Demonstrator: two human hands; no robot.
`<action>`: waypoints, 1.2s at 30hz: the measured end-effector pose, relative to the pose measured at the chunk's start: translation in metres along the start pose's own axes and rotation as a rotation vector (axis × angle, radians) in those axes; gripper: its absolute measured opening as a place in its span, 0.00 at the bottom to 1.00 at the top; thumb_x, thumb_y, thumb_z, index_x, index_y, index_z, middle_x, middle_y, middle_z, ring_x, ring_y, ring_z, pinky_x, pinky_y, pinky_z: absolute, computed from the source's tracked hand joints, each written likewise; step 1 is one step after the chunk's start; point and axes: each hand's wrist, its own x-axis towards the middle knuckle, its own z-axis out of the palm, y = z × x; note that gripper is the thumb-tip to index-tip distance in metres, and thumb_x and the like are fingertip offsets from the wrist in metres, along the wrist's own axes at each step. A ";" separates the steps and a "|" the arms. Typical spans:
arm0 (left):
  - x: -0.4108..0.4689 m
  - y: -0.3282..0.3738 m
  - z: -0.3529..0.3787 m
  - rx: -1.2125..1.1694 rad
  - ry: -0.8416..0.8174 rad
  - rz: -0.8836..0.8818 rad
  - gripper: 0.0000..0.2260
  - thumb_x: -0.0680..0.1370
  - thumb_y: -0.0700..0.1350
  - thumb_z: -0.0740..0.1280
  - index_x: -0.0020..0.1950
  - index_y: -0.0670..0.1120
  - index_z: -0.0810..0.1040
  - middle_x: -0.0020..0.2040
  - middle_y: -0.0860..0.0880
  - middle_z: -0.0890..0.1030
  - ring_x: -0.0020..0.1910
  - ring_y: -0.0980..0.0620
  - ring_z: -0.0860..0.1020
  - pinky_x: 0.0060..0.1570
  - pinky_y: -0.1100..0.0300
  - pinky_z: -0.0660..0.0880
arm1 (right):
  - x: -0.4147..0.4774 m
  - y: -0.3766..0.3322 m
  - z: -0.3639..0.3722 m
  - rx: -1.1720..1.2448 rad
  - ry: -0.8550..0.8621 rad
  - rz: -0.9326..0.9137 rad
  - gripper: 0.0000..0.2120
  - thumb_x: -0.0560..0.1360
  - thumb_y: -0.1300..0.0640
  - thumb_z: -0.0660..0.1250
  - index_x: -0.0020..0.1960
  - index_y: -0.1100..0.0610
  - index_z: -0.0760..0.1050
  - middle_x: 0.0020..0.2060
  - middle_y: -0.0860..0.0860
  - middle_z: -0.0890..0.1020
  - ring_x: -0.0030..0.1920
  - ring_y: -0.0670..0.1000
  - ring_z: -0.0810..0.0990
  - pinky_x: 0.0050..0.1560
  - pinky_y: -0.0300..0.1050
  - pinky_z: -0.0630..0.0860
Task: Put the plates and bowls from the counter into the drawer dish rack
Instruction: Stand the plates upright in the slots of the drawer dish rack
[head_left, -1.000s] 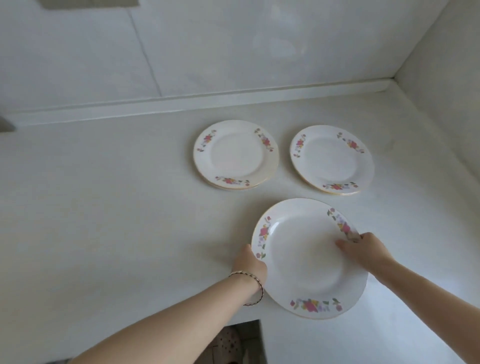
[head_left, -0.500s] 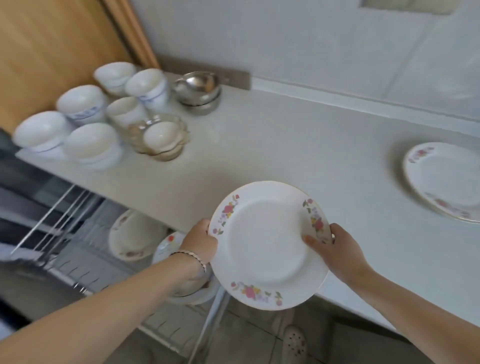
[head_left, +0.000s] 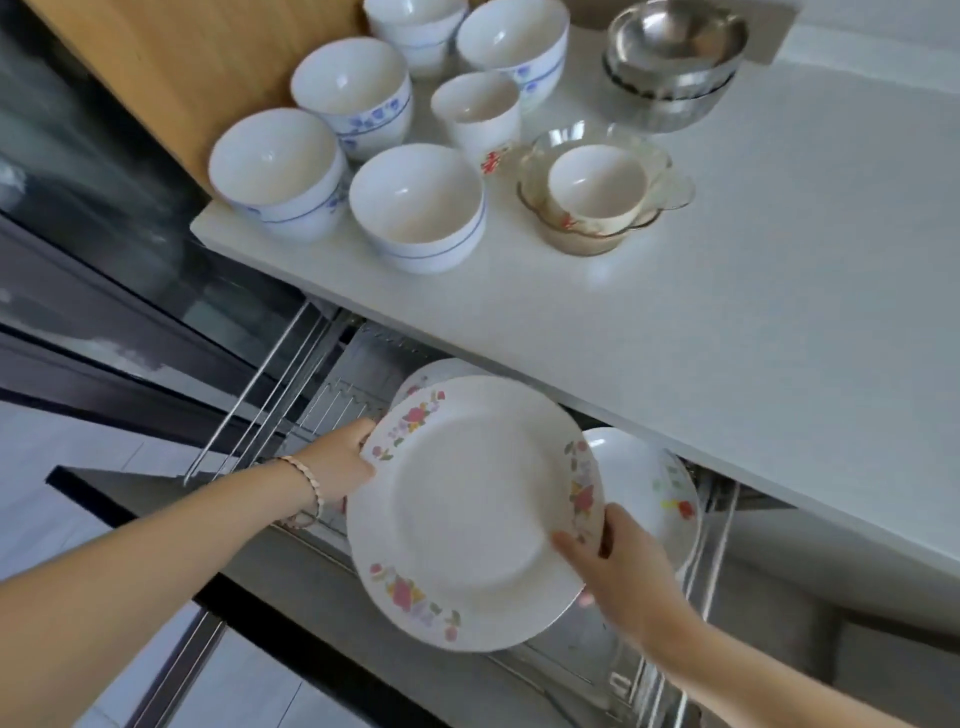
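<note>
So the flowered plate (head_left: 475, 512) is up in the air over the open drawer dish rack (head_left: 332, 405), just below the front edge of the worktop (head_left: 727, 312). It's face up toward the camera and a bit tilted. The left hand (head_left: 337, 462) grips the rim on the left. The right hand (head_left: 623, 566) grips the lower right rim, thumb on the face. Two other plates (head_left: 644, 483) already sit in the rack behind it. On the worktop there's a bunch of white bowls (head_left: 415, 208), some with blue print, plus stacked steel bowls (head_left: 675, 57).
</note>
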 end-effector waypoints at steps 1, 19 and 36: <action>0.012 -0.011 -0.005 0.033 -0.017 -0.016 0.11 0.76 0.31 0.57 0.51 0.45 0.69 0.50 0.42 0.76 0.50 0.45 0.76 0.42 0.58 0.75 | 0.006 0.000 0.018 -0.011 -0.023 0.028 0.11 0.75 0.50 0.66 0.49 0.57 0.71 0.43 0.51 0.81 0.39 0.54 0.83 0.35 0.41 0.75; 0.227 -0.078 0.034 0.028 0.200 -0.228 0.13 0.77 0.35 0.61 0.60 0.36 0.77 0.61 0.39 0.79 0.61 0.40 0.77 0.60 0.54 0.73 | 0.236 -0.023 0.130 -0.335 0.146 0.204 0.20 0.79 0.57 0.58 0.67 0.68 0.65 0.65 0.64 0.73 0.67 0.61 0.71 0.63 0.47 0.68; 0.252 -0.061 0.042 0.038 0.145 -0.224 0.22 0.78 0.36 0.58 0.72 0.40 0.59 0.68 0.39 0.70 0.67 0.39 0.70 0.63 0.49 0.69 | 0.283 -0.023 0.142 -0.664 0.184 0.258 0.23 0.80 0.60 0.56 0.70 0.70 0.57 0.69 0.64 0.66 0.71 0.61 0.64 0.68 0.50 0.64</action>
